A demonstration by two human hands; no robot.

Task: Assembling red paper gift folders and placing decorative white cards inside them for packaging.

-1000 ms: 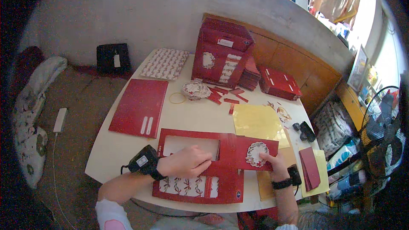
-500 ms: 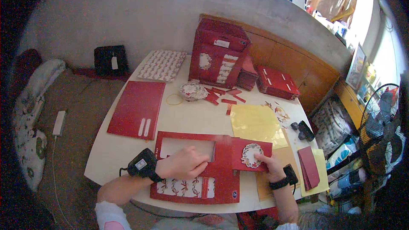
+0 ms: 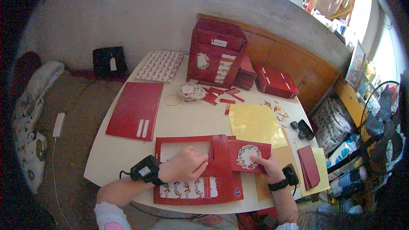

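A red printed cardboard sheet (image 3: 228, 187) lies in front of me, with a rectangular window and a strip of wreath-patterned white printing below. Over the window's right part rests my left hand (image 3: 187, 162), its fingers curled closed; what they pinch is hidden. My right hand (image 3: 270, 168) grips the right end of a smaller red card (image 3: 236, 149), thumb on top and fingers underneath. On that card sits a round white wreath cutout (image 3: 248, 158), partly under the thumb. The card's left end meets the sheet's right edge; I cannot tell whether they are joined.
Behind are a stack of wreath cutouts (image 3: 191, 91), red strips (image 3: 228, 101), a tall red box (image 3: 217, 55) and piled red cards (image 3: 277, 81). A red panel (image 3: 135, 108) lies left. Yellow sheets (image 3: 255, 123) and a dark red folded card (image 3: 308, 167) lie right.
The sheet has shifted slightly and its right side now looks bent or raised. The smaller card and its wreath have moved a little left and down. Both hands keep their holds.
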